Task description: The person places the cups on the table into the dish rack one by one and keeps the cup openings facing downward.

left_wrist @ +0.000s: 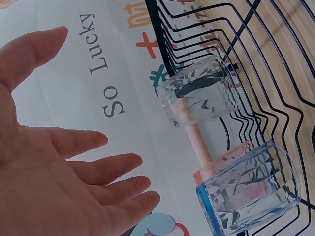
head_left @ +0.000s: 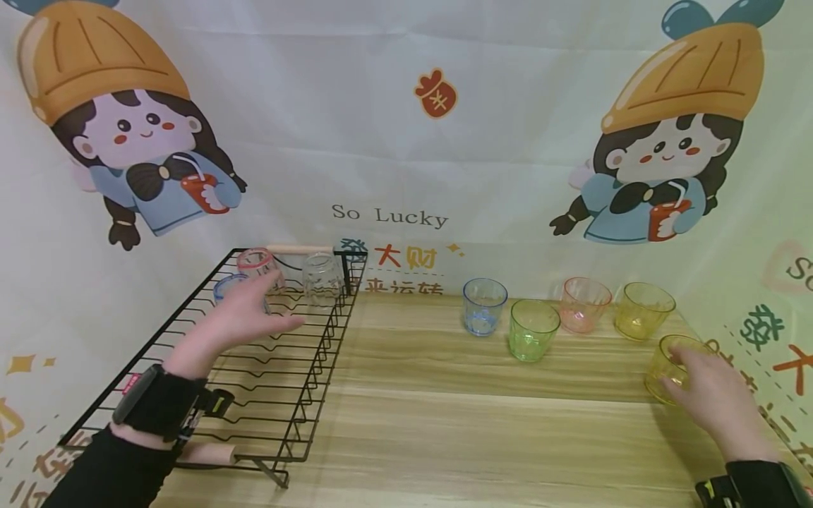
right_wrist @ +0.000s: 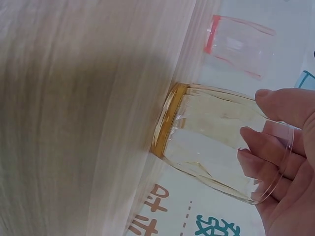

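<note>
My left hand (head_left: 244, 310) is over the black wire rack (head_left: 298, 395), nearest to a blue-rimmed glass (left_wrist: 251, 191), with fingers spread and nothing held. Behind that glass is a pink-rimmed glass (head_left: 257, 262), with a clear glass (left_wrist: 199, 93) to its right; all three are on the rack's far end. At the right, my right hand (head_left: 714, 395) holds a yellow glass (right_wrist: 216, 142) near its rim. In the right wrist view the thumb lies on one side of the rim and the fingers show through the glass. Its thick base is close to the table; contact cannot be told.
Along the back right of the wooden table (head_left: 495, 444) stand a blue glass (head_left: 484, 310), a green glass (head_left: 533, 331), a pink glass (head_left: 584, 307) and another yellow glass (head_left: 643, 314). A printed cloth (head_left: 508, 141) hangs behind and at the sides.
</note>
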Available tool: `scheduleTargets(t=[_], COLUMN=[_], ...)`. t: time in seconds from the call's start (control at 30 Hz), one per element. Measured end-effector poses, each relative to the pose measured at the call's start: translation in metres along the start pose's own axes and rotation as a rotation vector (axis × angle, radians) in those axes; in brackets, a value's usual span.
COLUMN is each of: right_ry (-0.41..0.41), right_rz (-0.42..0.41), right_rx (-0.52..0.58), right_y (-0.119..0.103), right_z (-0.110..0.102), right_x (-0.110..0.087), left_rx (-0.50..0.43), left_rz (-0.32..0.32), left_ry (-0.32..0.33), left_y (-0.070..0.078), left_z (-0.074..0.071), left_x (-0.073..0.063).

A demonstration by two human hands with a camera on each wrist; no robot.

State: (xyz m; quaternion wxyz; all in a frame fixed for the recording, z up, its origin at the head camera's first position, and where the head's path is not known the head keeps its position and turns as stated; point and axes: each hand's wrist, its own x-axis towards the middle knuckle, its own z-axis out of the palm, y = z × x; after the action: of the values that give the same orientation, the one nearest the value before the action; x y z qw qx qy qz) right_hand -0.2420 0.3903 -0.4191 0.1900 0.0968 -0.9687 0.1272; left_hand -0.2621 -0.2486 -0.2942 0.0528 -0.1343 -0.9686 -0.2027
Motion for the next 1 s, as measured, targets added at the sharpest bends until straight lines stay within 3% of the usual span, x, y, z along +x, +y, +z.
scheduleTargets(t=[0.37, 1.0], right_ry=[0.024, 0.064], right_rz=[-0.051, -0.052], right_rx=[-0.076, -0.102], right_y=[-0.003, -0.003], right_z=[0.000, 0.001], right_x=[0.000, -0.001], left_rx=[0.011, 0.024], left_rz=[0.006, 0.051], left_ry=[-0.037, -0.027], left_y=[0.010, 0.029], left_z=[0.005, 0.007], left_x=[0.002, 0.002])
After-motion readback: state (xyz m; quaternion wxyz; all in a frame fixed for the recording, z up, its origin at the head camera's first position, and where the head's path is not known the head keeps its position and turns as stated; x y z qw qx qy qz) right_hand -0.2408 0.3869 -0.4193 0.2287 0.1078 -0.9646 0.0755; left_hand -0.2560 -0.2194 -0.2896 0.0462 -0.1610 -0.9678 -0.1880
